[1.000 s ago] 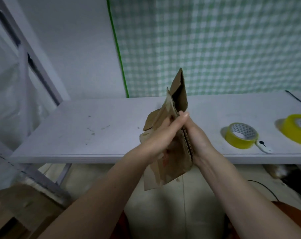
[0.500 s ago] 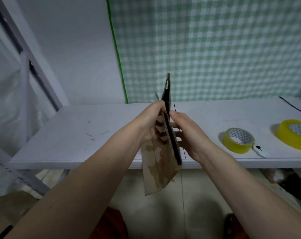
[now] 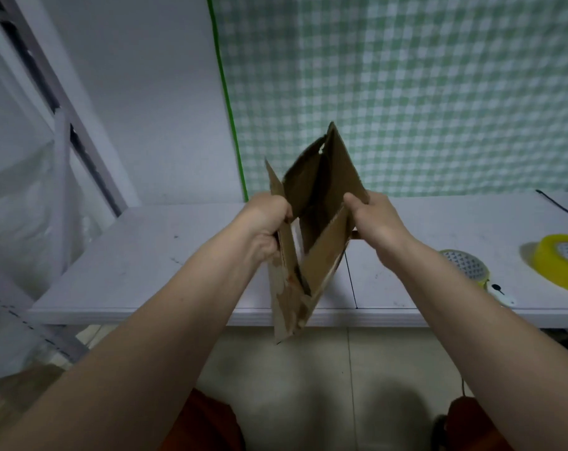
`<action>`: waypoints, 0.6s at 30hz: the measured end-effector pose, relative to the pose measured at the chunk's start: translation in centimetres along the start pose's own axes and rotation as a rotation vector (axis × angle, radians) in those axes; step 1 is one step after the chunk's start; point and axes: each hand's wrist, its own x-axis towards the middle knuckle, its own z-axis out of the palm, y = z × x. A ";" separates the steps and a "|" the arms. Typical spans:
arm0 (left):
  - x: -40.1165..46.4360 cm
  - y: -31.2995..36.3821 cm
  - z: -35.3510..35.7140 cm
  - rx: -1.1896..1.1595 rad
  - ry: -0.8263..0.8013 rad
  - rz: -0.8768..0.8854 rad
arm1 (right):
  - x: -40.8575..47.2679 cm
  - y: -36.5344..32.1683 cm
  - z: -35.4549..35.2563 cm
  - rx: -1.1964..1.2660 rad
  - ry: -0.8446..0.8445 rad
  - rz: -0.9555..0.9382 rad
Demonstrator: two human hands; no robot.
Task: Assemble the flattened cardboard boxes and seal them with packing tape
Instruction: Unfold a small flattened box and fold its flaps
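A brown cardboard box [image 3: 321,255] hangs upright in the air over the front edge of the white table [image 3: 146,262], half spread into a diamond-shaped tube. My left hand [image 3: 268,222] grips its left panel, fingers curled round the edge. My right hand [image 3: 375,216] grips the right panel, thumb on the inside. The upper flaps stand up behind the hands; the lower flaps hang below the table edge. Two yellow rolls of packing tape lie on the table at the right: one [image 3: 468,266] partly behind my right forearm, one [image 3: 562,262] at the frame's edge.
A small white cutter [image 3: 503,296] lies by the nearer roll. A black cable [image 3: 559,206] crosses the table's far right corner. A green checked cloth [image 3: 406,92] hangs behind; a metal frame with clear plastic sheet [image 3: 32,190] stands left. More cardboard [image 3: 22,388] lies on the floor at left.
The box was pressed flat between both hands; now the hands have moved apart, pulling the two panels away from each other, and the box has opened into a tube.
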 end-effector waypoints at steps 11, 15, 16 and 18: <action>1.5 4.4 -2.9 -0.087 0.062 0.017 | -1.8 -2.2 -3.3 -0.090 -0.020 -0.071; 2.3 2.4 -3.0 -0.055 0.022 -0.086 | -2.7 -0.5 -3.5 -0.106 -0.044 -0.021; 2.4 2.1 -3.0 -0.048 0.003 -0.104 | -2.8 -0.2 -3.6 -0.093 -0.026 -0.009; 2.6 1.8 -2.9 -0.031 -0.021 -0.115 | -2.6 0.2 -3.8 -0.086 0.005 0.000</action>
